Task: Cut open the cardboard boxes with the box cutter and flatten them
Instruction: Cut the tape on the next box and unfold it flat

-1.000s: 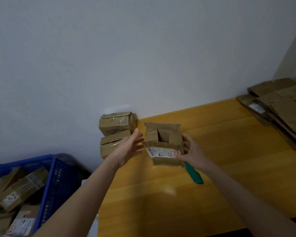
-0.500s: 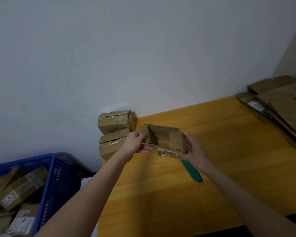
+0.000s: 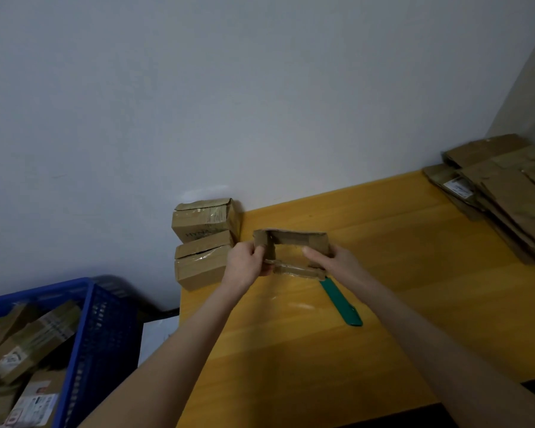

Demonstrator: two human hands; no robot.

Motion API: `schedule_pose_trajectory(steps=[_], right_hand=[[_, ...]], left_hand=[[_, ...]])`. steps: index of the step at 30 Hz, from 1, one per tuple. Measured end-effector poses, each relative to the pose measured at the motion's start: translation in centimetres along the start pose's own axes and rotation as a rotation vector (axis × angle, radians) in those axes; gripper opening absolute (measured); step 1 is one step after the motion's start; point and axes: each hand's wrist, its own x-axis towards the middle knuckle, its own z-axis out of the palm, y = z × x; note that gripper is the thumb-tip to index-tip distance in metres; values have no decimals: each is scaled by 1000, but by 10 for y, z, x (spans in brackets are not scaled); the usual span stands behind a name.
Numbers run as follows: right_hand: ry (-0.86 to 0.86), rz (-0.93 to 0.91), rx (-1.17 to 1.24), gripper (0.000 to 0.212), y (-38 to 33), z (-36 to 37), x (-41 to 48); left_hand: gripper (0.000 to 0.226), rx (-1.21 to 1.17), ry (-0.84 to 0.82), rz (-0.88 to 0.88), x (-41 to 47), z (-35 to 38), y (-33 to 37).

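"Head camera: where is the opened box (image 3: 294, 242)?"

"Just below the middle of the picture, over the yellow counter (image 3: 414, 273), held between both hands. Its hollow inside faces the camera. I cannot tell whether it touches the counter."

"And each grip?"

"The left grip (image 3: 247, 264) is curled round the flap at the box's 9 o'clock end. The right grip (image 3: 337, 262) holds the 3 o'clock end, with one finger laid across into the opening."

"The box cutter (image 3: 342, 302)?"

"Green, flat on the counter at the box's 5 o'clock, one end hidden under the box and right wrist. Neither hand touches it."

"What else?"

"Two taped boxes (image 3: 206, 242) stacked against the wall at 9 o'clock, just beside the left hand. A pile of flattened cardboard (image 3: 507, 193) at 2 o'clock, well apart. A blue basket (image 3: 105, 329) with more boxes off the counter at 8 o'clock."
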Motion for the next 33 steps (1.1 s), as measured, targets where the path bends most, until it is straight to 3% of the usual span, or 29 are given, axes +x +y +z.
schedule_pose_trajectory(steps=[3,6,7,8,12,16,21,23,26,29,31,33], right_hand=[[160,62,-194,53,1,5,11],[232,47,-219,21,1,3,14],[219,34,-91,8,1,2,13],[204,36,82,8,1,0,12],[138,134,719,20,9,-3,10],[65,241,1064,43,16,-6,13],[-114,304,915,79,21,-19,15],[-126,309,801,73,22,-23,16],[22,346,659,58,26,-22,18],[114,376,668,66,36,-17,22],[115,367,627,84,41,-12,22],[93,385,618,82,46,-6,20]], left_hand=[[25,71,-41,78,-4,3,3],[24,15,-55,78,-3,-2,-1],[24,3,-50,72,-2,-5,-4],[25,-13,-44,66,-1,-10,-7],[25,-25,-50,82,0,-20,-17],[23,23,-112,129,-3,-20,-21],[21,391,-152,309,-6,-24,-27],[20,529,-200,426,-10,-25,-28],[32,631,-266,570,-7,-23,-33],[49,569,-334,403,-9,-18,-38],[66,308,-260,187,-8,-14,-45],[95,24,-186,-64,-3,-9,-51]])
